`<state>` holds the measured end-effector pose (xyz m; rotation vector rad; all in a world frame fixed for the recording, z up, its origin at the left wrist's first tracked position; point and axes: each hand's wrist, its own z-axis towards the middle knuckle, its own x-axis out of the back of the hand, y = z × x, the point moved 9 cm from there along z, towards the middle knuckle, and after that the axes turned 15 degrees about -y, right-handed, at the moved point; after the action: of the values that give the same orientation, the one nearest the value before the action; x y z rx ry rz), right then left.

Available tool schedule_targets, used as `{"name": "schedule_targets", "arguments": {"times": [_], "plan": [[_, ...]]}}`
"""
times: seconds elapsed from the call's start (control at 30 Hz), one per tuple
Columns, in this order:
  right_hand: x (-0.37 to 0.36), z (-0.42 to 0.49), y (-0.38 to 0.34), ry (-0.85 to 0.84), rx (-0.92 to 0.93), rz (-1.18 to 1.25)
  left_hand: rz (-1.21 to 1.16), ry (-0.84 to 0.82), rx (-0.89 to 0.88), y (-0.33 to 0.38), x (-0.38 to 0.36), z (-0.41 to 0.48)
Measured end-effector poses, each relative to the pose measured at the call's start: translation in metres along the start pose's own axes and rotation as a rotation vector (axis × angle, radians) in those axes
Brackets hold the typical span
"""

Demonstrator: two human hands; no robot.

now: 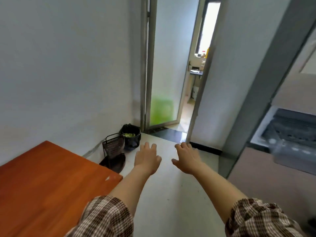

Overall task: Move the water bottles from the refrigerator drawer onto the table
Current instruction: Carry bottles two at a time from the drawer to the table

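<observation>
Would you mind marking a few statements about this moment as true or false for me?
1. Both hands are held out with nothing in them. True: the left hand and the right hand have relaxed, spread fingers.
2. A water bottle stands on the wooden table. False: no bottle shows on the visible part of the table.
3. A bin lined with a black bag stands on the floor by the doorway. True: the bin is there.
4. The sleeves are plain white. False: the sleeves are brown checked.
5. The door ahead is fully closed. False: the door is ajar, and another room shows through the gap.
</observation>
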<state>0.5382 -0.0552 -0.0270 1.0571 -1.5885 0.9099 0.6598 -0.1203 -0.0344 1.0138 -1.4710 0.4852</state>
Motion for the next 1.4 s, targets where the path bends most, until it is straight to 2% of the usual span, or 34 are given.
{"name": "schedule_targets", "arguments": {"times": [0.17, 0.4, 0.63, 0.87, 1.1, 1.4], "plan": [[0.004, -0.06, 0.155, -0.02, -0.239, 0.072, 0.014, -0.047, -0.202, 0.154, -0.03, 0.017], [0.0, -0.118, 0.326, -0.013, -0.464, 0.203, 0.074, -0.073, -0.462, 0.338, -0.068, 0.046], [0.016, -0.125, 0.487, 0.069, -0.623, 0.234, 0.137, -0.13, -0.636, 0.503, -0.1, 0.107], [0.04, -0.118, 0.647, 0.063, -0.753, 0.19, 0.146, -0.182, -0.767, 0.663, -0.121, 0.179], [0.032, -0.11, 0.78, 0.049, -0.822, 0.262, 0.198, -0.251, -0.852, 0.782, -0.165, 0.222], [-0.011, -0.073, 0.944, -0.092, -0.778, 0.311, 0.131, -0.401, -0.73, 0.903, -0.248, 0.302]]}}
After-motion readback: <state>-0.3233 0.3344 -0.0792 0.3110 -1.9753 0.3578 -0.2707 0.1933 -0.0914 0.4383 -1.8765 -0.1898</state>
